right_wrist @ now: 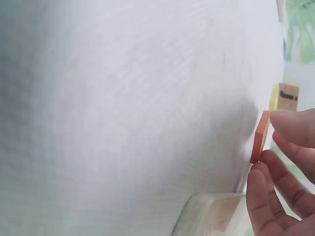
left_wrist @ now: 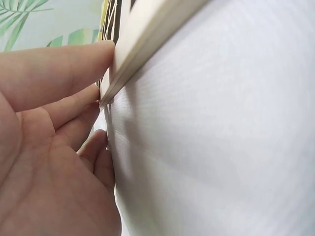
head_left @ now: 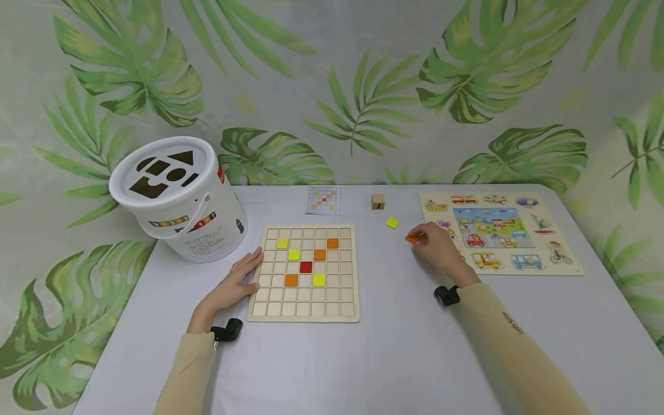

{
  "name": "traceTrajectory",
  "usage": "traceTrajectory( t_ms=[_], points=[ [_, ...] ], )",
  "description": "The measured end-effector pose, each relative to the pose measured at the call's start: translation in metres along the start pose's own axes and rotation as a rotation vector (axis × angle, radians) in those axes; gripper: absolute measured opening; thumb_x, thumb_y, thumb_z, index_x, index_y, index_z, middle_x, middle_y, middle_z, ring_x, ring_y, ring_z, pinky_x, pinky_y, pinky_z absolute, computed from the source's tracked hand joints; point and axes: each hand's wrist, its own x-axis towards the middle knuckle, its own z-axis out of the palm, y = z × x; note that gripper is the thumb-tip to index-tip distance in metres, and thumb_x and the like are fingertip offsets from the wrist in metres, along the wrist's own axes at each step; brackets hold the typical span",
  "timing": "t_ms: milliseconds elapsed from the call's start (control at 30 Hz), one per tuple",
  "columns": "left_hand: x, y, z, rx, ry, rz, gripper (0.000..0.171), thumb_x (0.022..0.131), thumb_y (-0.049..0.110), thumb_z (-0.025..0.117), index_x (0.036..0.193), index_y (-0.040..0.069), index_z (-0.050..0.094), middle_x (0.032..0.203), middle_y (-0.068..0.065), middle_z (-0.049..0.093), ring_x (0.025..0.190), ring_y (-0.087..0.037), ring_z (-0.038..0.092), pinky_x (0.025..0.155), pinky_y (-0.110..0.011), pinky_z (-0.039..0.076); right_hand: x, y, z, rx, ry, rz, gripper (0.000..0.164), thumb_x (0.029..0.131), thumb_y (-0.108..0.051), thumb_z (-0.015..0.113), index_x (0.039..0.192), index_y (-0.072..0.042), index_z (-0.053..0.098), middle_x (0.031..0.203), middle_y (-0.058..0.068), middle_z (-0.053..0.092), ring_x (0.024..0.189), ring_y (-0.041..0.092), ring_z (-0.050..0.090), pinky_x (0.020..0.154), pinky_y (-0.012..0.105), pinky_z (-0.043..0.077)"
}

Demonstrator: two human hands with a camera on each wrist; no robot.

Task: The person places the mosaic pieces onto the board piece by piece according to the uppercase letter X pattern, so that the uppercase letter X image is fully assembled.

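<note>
A square wooden grid board [head_left: 339,309] lies on the table, with yellow [head_left: 294,254], orange [head_left: 319,254] and red [head_left: 306,267] square tiles forming a partial X. My left hand [head_left: 230,288] rests along the board's left edge, fingers extended; up close in the left wrist view, the thumb [left_wrist: 64,69] touches its rim. To the right of the board, my right hand [head_left: 440,249] pinches an orange tile [head_left: 412,238] between thumb and fingers. The right wrist view has this orange tile [right_wrist: 260,137] tilted on its edge. A loose yellow tile [head_left: 392,222] lies just beyond that hand.
Behind the board lies a pattern card [head_left: 324,200] with a coloured X on a grid. A small wooden cube [head_left: 378,202] sits near the back edge. At left stands a white bucket [head_left: 207,245] with shaped holes in its lid; at right, a picture puzzle board [head_left: 565,262].
</note>
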Motion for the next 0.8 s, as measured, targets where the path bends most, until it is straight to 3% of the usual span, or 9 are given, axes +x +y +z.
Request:
traceTrajectory(
  t_ms=[233,467,633,800],
  points=[
    [-0.001,0.0,0.0,-0.001,0.0,-0.001,0.07,0.086,-0.006,0.058,0.148,-0.003,0.027,0.159,-0.012,0.012,0.144,-0.036,0.0,0.112,-0.059,0.002,0.008,-0.006,0.004,-0.081,-0.021,-0.014,0.019,0.085,0.004,0.064,0.103,0.006,0.064,0.102,0.02,0.056,0.093,0.033,0.054,0.084,0.047,0.047],
    [0.0,0.0,0.0,0.004,0.001,-0.001,0.07,0.085,-0.006,0.058,0.148,-0.003,0.027,0.159,-0.012,0.013,0.144,-0.036,0.001,0.112,-0.058,0.002,0.011,-0.016,0.015,-0.089,-0.025,-0.056,0.019,0.08,0.005,0.065,0.1,0.004,0.064,0.094,0.016,0.057,0.086,0.03,0.054,0.079,0.043,0.048],
    [0.0,-0.001,0.0,0.002,-0.001,-0.009,0.07,0.086,-0.006,0.057,0.148,-0.002,0.027,0.159,-0.012,0.013,0.144,-0.036,0.001,0.112,-0.058,0.002,0.006,-0.043,0.033,-0.025,-0.019,-0.156,0.02,0.079,0.005,0.068,0.099,0.004,0.065,0.095,0.014,0.06,0.089,0.028,0.056,0.081,0.042,0.049],
    [0.0,-0.001,0.0,-0.004,0.0,-0.004,0.07,0.085,-0.007,0.057,0.148,-0.003,0.027,0.159,-0.012,0.013,0.144,-0.036,0.001,0.112,-0.059,0.002,0.001,-0.083,0.064,0.045,-0.1,-0.209,0.02,0.079,0.003,0.07,0.099,-0.003,0.066,0.097,0.006,0.059,0.089,0.021,0.055,0.079,0.034,0.05]
  ],
)
